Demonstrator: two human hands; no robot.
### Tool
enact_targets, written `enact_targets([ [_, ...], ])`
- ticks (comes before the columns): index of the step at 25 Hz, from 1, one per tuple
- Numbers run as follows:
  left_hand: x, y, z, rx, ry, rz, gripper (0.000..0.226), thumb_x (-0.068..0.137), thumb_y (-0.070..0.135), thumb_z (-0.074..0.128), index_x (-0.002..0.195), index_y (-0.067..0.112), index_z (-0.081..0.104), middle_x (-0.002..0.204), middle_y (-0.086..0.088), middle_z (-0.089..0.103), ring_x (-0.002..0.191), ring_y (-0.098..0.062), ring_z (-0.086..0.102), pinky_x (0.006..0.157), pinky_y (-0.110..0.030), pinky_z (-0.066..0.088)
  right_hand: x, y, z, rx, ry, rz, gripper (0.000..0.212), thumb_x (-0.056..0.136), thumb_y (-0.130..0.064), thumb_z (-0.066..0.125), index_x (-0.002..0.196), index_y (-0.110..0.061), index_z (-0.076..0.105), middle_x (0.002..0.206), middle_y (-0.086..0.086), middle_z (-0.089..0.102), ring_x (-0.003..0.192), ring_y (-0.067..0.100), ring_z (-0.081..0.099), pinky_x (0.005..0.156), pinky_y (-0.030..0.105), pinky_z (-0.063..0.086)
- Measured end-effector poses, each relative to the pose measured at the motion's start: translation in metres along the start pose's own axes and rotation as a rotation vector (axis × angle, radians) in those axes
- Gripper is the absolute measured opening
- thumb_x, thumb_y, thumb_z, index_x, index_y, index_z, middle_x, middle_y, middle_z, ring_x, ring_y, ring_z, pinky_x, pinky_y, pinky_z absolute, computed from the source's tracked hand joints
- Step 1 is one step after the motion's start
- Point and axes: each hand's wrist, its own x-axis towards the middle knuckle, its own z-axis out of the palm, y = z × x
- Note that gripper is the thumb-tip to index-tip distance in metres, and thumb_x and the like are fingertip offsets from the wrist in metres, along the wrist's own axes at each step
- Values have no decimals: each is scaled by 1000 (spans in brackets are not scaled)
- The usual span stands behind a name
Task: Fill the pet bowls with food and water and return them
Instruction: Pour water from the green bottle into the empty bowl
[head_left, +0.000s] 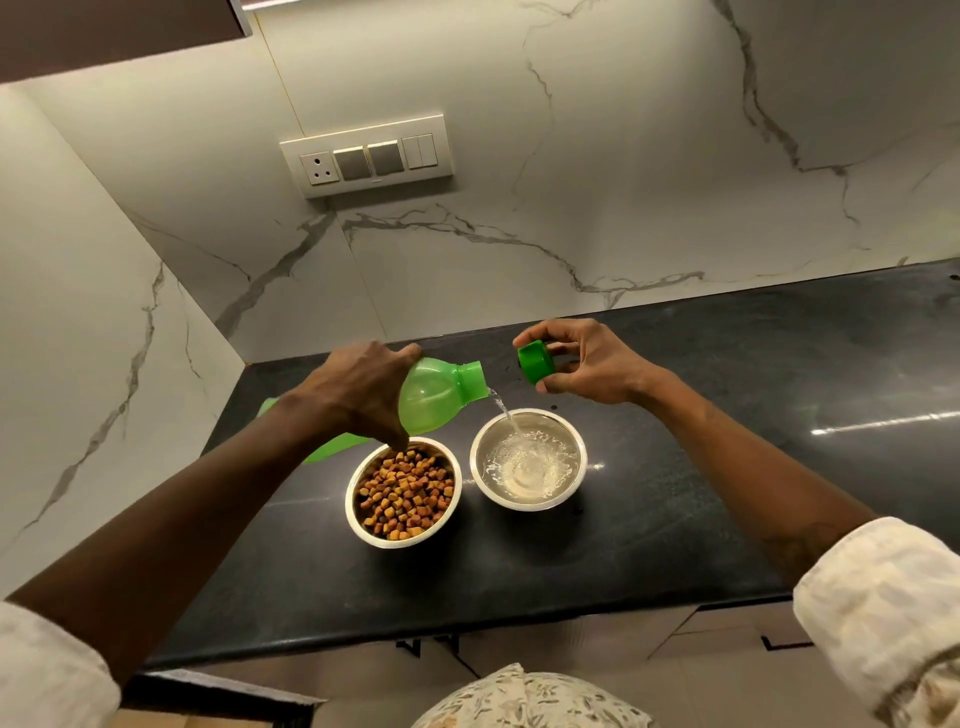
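Note:
Two steel bowls stand side by side on the black counter (675, 519). The left bowl (403, 492) is full of brown kibble. The right bowl (528, 459) holds some water, and a thin stream falls into it from a green plastic bottle (439, 395). My left hand (363, 389) grips the bottle's body and tips it sideways, mouth to the right above the bowl's far rim. My right hand (582, 364) hovers behind the water bowl and pinches the green bottle cap (536, 361).
A marble wall with a switch and socket panel (366, 155) backs the counter, and a second wall closes the left corner. The counter runs on to the right. Cabinet fronts (727, 639) lie below its front edge.

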Motion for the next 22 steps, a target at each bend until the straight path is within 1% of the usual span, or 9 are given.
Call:
enact_targets([
  [2, 1, 6, 13, -90, -13, -16, 117, 56, 54, 96, 151, 13, 40, 100, -6, 70, 78, -22, 67, 67, -35, 61, 2, -4, 2, 0, 9, 13, 62, 79, -3, 87, 131, -21, 59, 130, 4, 62, 118, 21, 66, 95, 24, 59],
  [3, 1, 9, 19, -152, -14, -18, 117, 56, 55, 95, 150, 12, 40, 98, -6, 69, 78, -22, 67, 69, -36, 62, 4, -7, 3, -1, 10, 14, 62, 79, -4, 87, 131, -19, 58, 129, 4, 62, 118, 20, 66, 95, 22, 58],
  [6, 5, 16, 36, -345, 39, 3, 115, 50, 61, 92, 143, 11, 47, 94, -3, 70, 75, -21, 69, 71, -39, 65, 10, -16, 8, -3, -9, -17, 60, 80, -3, 86, 132, -12, 58, 131, 6, 64, 121, 19, 66, 102, 29, 58],
  [9, 7, 26, 45, -501, 99, 27, 101, 52, 51, 95, 136, 13, 53, 93, -1, 72, 75, -19, 71, 72, -37, 65, 13, -26, 7, 48, -36, -47, 58, 83, 7, 79, 136, -6, 58, 134, 11, 64, 125, 24, 65, 105, 34, 57],
  [11, 8, 28, 50, -588, 120, 30, 98, 51, 50, 94, 134, 15, 56, 95, 0, 73, 77, -17, 72, 72, -34, 65, 13, -33, 2, 75, -56, -76, 58, 85, 11, 76, 138, -3, 57, 138, 13, 63, 130, 24, 63, 108, 35, 54],
  [15, 11, 27, 51, -790, 122, 29, 99, 48, 52, 94, 134, 21, 57, 105, 2, 73, 87, -15, 74, 78, -33, 66, 15, -50, -8, 21, -164, -161, 59, 86, 15, 71, 140, -4, 59, 149, 11, 58, 142, 17, 53, 115, 33, 48],
  [17, 13, 28, 49, -840, 127, 43, 102, 45, 55, 91, 135, 21, 57, 107, 3, 72, 89, -14, 73, 76, -26, 63, 18, -58, -11, 1, -218, -163, 59, 86, 19, 68, 139, -6, 61, 152, 8, 55, 146, 12, 48, 114, 29, 47],
  [19, 13, 28, 47, -887, 150, 53, 102, 46, 54, 92, 136, 21, 57, 108, 4, 71, 92, -13, 72, 74, -19, 59, 19, -65, -13, 4, -207, -168, 59, 86, 20, 67, 138, -5, 61, 152, 7, 55, 144, 8, 49, 112, 25, 48],
  [22, 12, 22, 46, -950, 181, 45, 94, 53, 41, 100, 135, 20, 58, 110, 3, 71, 94, -12, 72, 76, -20, 60, 22, -69, -12, 49, -143, -168, 59, 86, 17, 70, 140, -3, 58, 149, 9, 58, 141, 14, 55, 109, 28, 51],
])
